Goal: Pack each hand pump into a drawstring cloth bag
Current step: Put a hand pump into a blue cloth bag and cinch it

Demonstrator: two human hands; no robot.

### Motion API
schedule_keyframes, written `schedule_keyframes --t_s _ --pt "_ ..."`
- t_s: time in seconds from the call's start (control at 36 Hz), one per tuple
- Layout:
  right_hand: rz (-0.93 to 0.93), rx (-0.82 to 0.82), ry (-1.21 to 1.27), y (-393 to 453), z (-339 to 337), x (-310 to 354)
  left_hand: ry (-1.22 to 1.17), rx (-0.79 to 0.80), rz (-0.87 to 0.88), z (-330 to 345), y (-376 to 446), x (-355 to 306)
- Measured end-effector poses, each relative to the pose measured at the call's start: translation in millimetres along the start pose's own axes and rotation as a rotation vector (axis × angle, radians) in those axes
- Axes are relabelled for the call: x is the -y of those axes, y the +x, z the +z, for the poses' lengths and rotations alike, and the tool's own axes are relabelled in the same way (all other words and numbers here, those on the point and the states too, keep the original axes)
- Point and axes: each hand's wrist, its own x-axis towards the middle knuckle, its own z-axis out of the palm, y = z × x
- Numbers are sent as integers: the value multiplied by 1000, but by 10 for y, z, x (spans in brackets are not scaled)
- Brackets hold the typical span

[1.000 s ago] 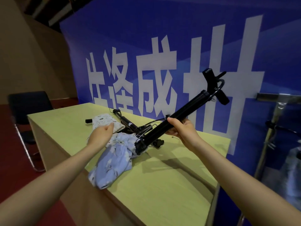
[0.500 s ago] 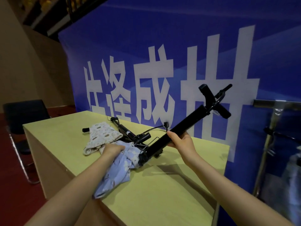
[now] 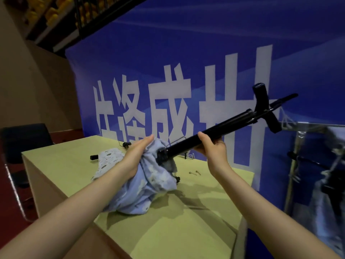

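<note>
My right hand [image 3: 211, 146] grips the barrel of a black hand pump [image 3: 229, 124], held slanted with its T-handle up to the right. The pump's lower end sits in the mouth of a light blue drawstring cloth bag [image 3: 149, 184], which hangs down onto the yellow-green table [image 3: 186, 221]. My left hand [image 3: 134, 156] holds the bag's upper edge by the pump's foot. A second, white patterned bag [image 3: 108, 157] lies behind on the table, with part of another black pump [image 3: 94, 157] showing beside it.
A blue banner with big white characters [image 3: 168, 100] stands right behind the table. A black chair [image 3: 24, 139] is at the left. A metal stand [image 3: 298, 165] with hanging gear is at the right. Small metal clips [image 3: 195, 172] lie on the tabletop.
My left hand has lifted the blue bag off the table up to the pump's lower end, which now sits in the bag's mouth. The right hand keeps its grip on the barrel.
</note>
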Motion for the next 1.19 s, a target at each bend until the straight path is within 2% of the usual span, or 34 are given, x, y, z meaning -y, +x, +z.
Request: schedule_keyframes --t_s 0.08,0.22,0.33,0.47,0.64,0.75,0.81,0.89,1.03,1.11,1.19 --pt "-29 11 20 1 22 140 -7 58 41 232 -51 -67" --pt "-85 39 -19 -15 -92 352 -75 12 109 465 -93 -197" --pt "-100 125 -76 -76 -182 401 -145 100 119 611 -142 -337" --pt "-112 210 -204 -124 -173 344 -329 244 -15 801 -213 -458" --pt "-130 273 -261 -208 -137 247 -463 307 8 961 -298 -636" --pt "-109 385 -378 -278 -123 179 -541 367 66 883 -295 -802" --pt "-191 421 -443 -302 -112 133 -506 358 89 849 -283 -846" --pt "-259 346 -491 -316 -91 72 -393 292 99 806 -264 -828" --pt "-141 398 -342 -373 -94 48 -47 191 315 716 -290 -790" --pt "-166 357 -307 -416 -60 -9 89 143 322 644 -288 -806" --pt "-203 269 -248 -453 -26 -55 158 196 270 537 -342 -814"
